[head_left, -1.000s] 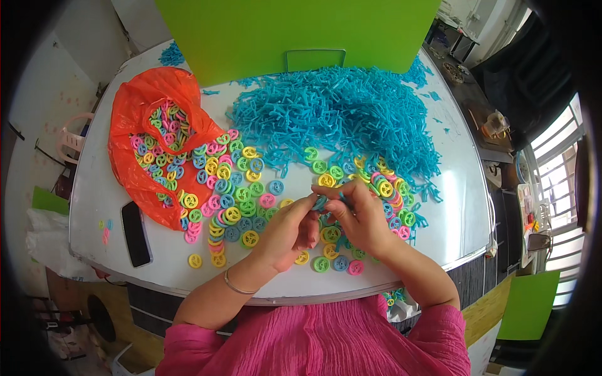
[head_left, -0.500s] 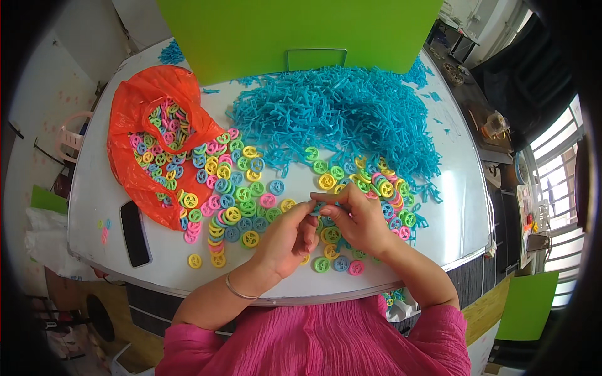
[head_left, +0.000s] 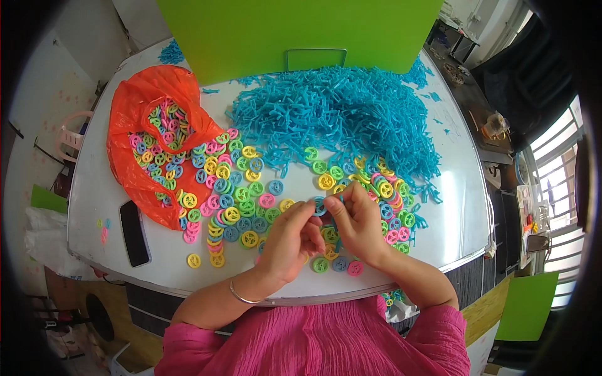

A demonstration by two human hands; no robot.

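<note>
In front of me, both hands meet over the table. My left hand (head_left: 291, 241) pinches a small blue plastic wheel (head_left: 319, 205) between thumb and forefinger, its other fingers curled. Against the wheel's right side, my right hand (head_left: 360, 222) closes on a thin blue plastic piece (head_left: 339, 243), part of which shows below the fingers; the rest is hidden. Loose wheels in pink, yellow, green and blue lie under and around both hands, such as a yellow wheel (head_left: 249, 239) left of my left hand.
A large heap of blue plastic pieces (head_left: 338, 113) lies behind the hands, before an upright green panel (head_left: 251, 37) with a metal handle. On the left sit a red plastic bag (head_left: 128, 178) of wheels and a black phone (head_left: 134, 233). The white table (head_left: 169, 266) has a curved front edge.
The hands have drawn slightly apart, and the blue wheel between them now shows more clearly. My right hand has turned a little, exposing the blue piece below it.
</note>
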